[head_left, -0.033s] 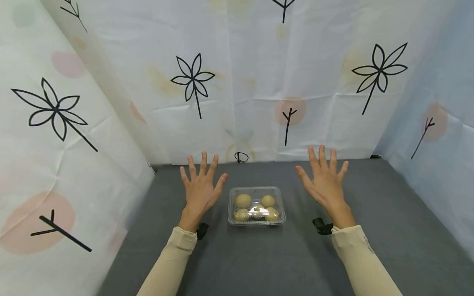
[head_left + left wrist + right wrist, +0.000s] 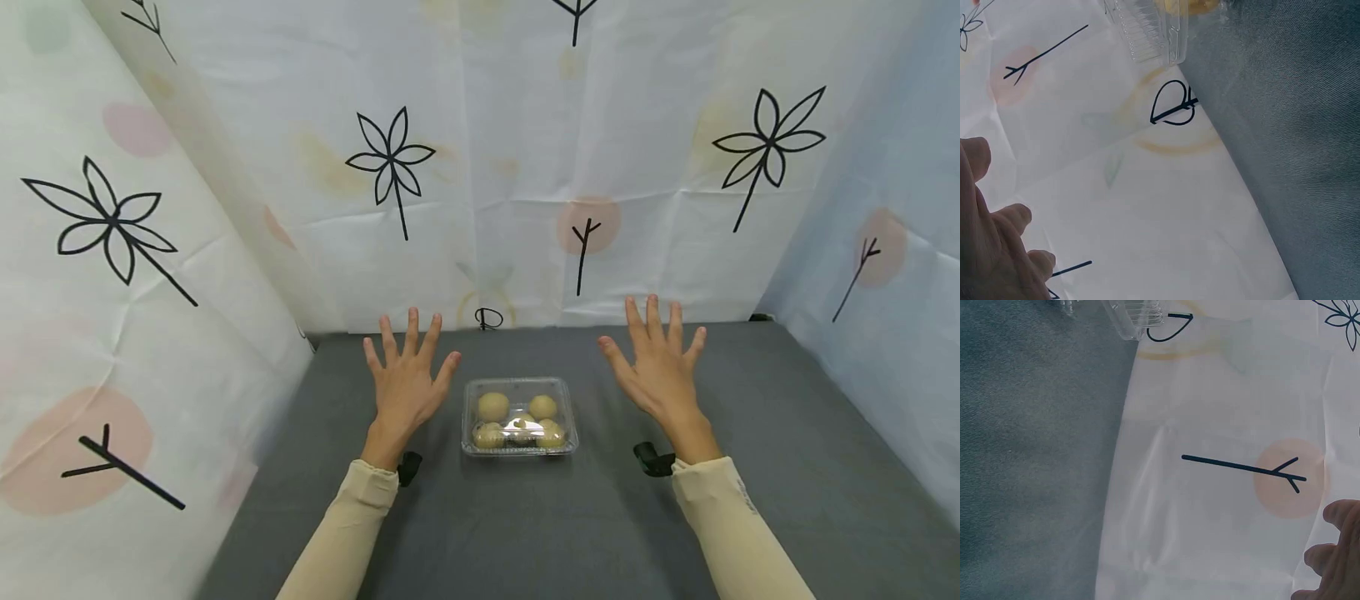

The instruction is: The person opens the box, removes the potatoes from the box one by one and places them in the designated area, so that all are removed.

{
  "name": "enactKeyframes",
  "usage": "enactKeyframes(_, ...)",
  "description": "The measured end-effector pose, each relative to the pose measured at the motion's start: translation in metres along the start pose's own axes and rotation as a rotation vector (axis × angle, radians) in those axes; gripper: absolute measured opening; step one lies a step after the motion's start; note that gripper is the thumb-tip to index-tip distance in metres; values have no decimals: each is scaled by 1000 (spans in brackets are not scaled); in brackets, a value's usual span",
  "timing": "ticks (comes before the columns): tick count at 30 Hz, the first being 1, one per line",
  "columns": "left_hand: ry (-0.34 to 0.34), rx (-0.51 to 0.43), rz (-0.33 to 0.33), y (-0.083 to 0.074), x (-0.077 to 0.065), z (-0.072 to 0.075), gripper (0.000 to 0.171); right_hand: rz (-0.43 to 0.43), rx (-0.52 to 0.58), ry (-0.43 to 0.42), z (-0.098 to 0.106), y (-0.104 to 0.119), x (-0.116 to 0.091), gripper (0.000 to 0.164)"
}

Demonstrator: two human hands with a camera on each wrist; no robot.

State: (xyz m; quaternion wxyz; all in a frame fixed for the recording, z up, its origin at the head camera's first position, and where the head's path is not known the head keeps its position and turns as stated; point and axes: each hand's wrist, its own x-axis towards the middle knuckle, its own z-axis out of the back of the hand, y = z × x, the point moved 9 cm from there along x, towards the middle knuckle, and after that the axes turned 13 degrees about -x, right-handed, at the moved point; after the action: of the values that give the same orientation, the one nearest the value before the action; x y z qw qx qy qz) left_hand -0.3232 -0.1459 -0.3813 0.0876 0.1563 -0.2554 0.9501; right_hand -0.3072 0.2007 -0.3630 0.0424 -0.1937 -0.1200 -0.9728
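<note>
A clear plastic box (image 2: 520, 387) sits on the grey tabletop, its lid down, with several pale yellow round items (image 2: 492, 407) inside; their exact kind is hard to tell. To its left my left hand (image 2: 407, 387) is held with fingers spread, touching nothing. On the other side my right hand (image 2: 660, 375) is likewise spread and holds nothing. Part of the box (image 2: 1175, 31) shows at the top of the left wrist view, with the left hand (image 2: 991, 244) at the lower left. The right wrist view has a box corner (image 2: 1132, 319) and the right hand's fingers (image 2: 1341, 556).
A grey cloth (image 2: 517, 533) covers the table. White printed sheets with leaf drawings hang behind (image 2: 510, 167) and along the left (image 2: 187, 350) and right sides. Dark straps (image 2: 652, 460) are on both wrists beside cream sleeves.
</note>
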Motion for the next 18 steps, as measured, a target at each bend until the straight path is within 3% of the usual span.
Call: enactKeyframes(18,2,1,-6,0,-11,-3,69,1,-15,25,0,0,-1,81)
